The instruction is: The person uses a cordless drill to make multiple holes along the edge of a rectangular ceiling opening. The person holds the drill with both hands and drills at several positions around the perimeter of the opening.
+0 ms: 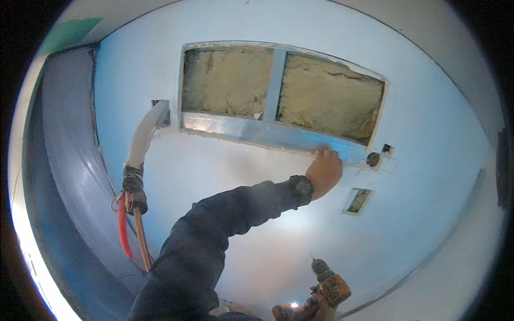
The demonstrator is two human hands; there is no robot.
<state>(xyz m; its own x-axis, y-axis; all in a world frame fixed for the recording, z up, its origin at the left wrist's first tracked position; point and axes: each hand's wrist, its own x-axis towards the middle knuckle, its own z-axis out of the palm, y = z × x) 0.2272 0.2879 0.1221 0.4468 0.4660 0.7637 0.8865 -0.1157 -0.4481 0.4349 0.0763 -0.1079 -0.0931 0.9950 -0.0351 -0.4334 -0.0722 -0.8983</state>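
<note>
My left hand (325, 172), with a dark watch (303, 189) at its wrist, reaches up to the lower edge of a shiny metal strip (230, 128). Its fingers are curled together against that edge, and whatever lies between the fingertips is hidden. The strip runs along the bottom of a wide rectangular opening cut in the white wall board (241, 163). Low in the view, my right hand (320, 307) is wrapped round the grip of an orange and black cordless drill (336, 290). A thin bit (312, 257) points up from its chuck, apart from the wall.
Yellowish insulation (227, 80) fills the opening on both sides of a metal stud (274, 83). Thick pale conduit (147, 131) with taped end and red and brown cables (124, 227) hangs at left. Right of my left hand are a round hole (373, 159) and a small rectangular cutout (357, 201).
</note>
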